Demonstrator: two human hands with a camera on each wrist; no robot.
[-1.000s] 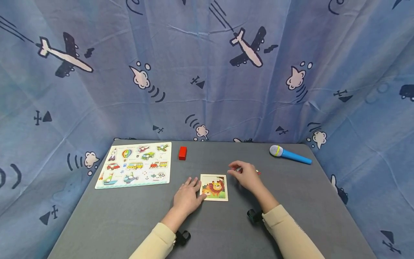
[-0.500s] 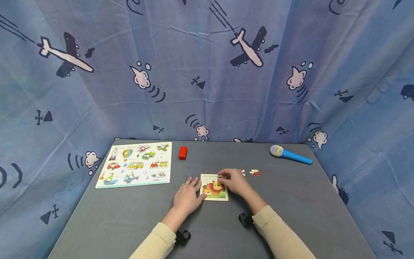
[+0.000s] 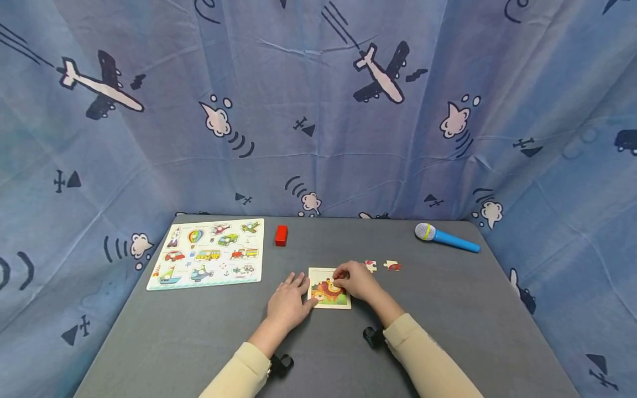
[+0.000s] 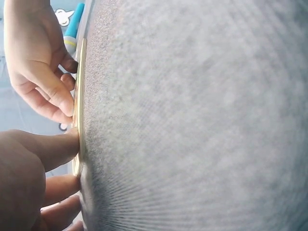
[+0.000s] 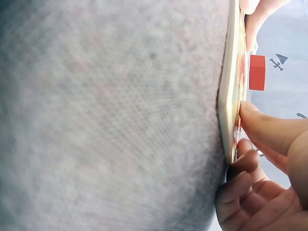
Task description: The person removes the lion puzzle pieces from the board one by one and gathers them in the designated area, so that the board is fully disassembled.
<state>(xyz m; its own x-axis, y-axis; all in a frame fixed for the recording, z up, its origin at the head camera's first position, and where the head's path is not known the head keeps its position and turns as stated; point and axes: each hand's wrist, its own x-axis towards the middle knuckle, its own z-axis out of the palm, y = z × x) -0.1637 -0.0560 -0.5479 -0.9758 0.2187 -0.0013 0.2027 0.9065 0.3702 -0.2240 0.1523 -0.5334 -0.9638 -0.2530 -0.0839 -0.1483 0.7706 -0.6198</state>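
A small square jigsaw puzzle board [image 3: 329, 303] with a pale frame and a lion picture lies flat on the table. My left hand [image 3: 288, 303] rests at its left edge with fingers extended, the thumb [image 4: 62, 147] lying on the frame. Over the board's upper right part, my right hand [image 3: 359, 281] pinches a puzzle piece between thumb and fingers; the piece is mostly hidden by the fingertips. In the right wrist view the right thumb [image 5: 264, 126] touches the board's face. Two loose puzzle pieces, one pale and red [image 3: 371, 266], one cream and red [image 3: 392, 266], lie beyond the right hand.
A large picture board [image 3: 206, 254] with vehicles lies at the left. A red block [image 3: 281, 235] stands behind the lion puzzle. The blue toy microphone [image 3: 448, 238] lies at the back right. A blue patterned curtain [image 3: 318, 138] hangs behind the grey table [image 3: 487, 320].
From beside the loose pieces, my right hand has moved left onto the puzzle board with a piece, uncovering the two loose pieces. The left hand has stayed in place.
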